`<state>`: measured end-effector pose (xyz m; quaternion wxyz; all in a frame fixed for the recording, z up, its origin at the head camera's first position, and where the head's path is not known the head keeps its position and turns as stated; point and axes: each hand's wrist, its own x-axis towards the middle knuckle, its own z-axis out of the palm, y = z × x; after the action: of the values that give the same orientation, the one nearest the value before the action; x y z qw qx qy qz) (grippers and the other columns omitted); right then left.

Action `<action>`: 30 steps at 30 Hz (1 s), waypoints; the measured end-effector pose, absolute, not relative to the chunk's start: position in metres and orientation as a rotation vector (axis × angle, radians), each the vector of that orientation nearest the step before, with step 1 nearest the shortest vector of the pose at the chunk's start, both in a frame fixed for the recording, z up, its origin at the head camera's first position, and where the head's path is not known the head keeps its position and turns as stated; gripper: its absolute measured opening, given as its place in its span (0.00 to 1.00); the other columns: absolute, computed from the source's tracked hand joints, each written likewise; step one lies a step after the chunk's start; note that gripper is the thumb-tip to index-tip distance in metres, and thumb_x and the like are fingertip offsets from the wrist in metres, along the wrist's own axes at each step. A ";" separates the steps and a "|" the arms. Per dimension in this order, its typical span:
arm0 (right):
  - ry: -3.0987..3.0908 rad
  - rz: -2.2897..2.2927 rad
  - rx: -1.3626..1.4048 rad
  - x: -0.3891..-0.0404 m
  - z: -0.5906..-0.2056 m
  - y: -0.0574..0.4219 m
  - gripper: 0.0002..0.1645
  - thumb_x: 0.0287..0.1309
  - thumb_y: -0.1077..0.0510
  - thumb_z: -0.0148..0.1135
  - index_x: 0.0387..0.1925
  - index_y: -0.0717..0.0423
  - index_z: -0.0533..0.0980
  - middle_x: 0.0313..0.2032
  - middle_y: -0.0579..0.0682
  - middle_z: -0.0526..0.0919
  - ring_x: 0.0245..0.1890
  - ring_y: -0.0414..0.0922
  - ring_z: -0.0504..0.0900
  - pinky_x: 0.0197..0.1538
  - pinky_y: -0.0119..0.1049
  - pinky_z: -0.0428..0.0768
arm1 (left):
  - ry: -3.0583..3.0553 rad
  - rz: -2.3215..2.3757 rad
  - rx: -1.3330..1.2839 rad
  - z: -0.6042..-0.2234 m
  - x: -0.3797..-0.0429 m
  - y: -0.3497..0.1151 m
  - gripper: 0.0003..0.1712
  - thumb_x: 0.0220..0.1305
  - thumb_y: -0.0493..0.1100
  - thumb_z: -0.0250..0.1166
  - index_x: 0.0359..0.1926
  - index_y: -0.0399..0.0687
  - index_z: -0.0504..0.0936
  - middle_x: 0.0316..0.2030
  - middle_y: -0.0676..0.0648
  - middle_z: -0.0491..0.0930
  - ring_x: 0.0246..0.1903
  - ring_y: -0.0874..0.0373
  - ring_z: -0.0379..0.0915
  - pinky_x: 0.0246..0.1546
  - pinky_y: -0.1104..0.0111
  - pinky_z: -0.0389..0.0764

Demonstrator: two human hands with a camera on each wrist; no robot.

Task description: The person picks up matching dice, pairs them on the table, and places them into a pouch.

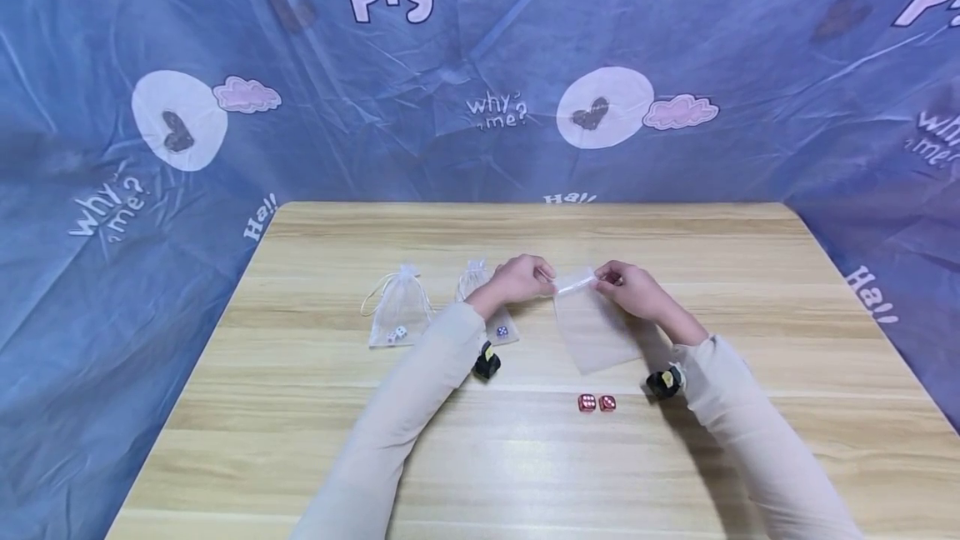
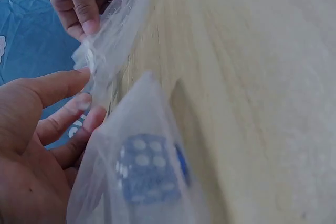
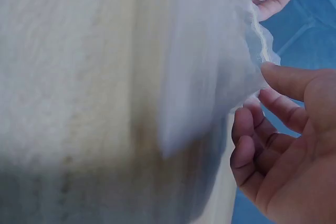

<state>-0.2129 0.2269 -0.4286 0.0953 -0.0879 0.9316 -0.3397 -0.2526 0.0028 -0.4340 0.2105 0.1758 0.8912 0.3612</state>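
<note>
A sheer white mesh pouch [image 1: 596, 332] hangs between both hands, its top edge uppermost and its body spreading down toward the table. My left hand [image 1: 521, 280] pinches the left end of that top edge between thumb and fingertips. At the other end, my right hand [image 1: 630, 286] pinches the edge the same way, as the right wrist view shows with its thumb [image 3: 286, 80]. Two red dice [image 1: 597, 402] lie side by side on the table, nearer the body than the pouch. Under the left forearm, a second mesh pouch [image 1: 504, 319] holds blue dice [image 2: 149, 169].
Farther left lies another mesh pouch [image 1: 390, 315] with white dice [image 1: 397, 332] inside and its drawstring looped out. The wooden table [image 1: 300, 407] ends at a blue printed cloth [image 1: 480, 48] behind and at the sides.
</note>
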 end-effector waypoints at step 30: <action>2.734 -1.559 -0.304 -0.173 -0.384 0.231 0.12 0.63 0.59 0.60 0.43 0.65 0.76 0.35 0.34 0.80 0.35 0.27 0.78 0.39 0.21 0.78 | 2.223 1.549 0.661 -0.393 -0.223 -0.013 0.11 0.59 0.44 0.69 0.42 0.46 0.84 0.41 0.49 0.83 0.37 0.64 0.74 0.40 0.76 0.75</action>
<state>-0.1731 0.2306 -0.3837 -0.0103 -0.0962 0.8647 -0.4929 -0.2225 -0.0132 -0.3926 0.1752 0.2333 0.7848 0.5468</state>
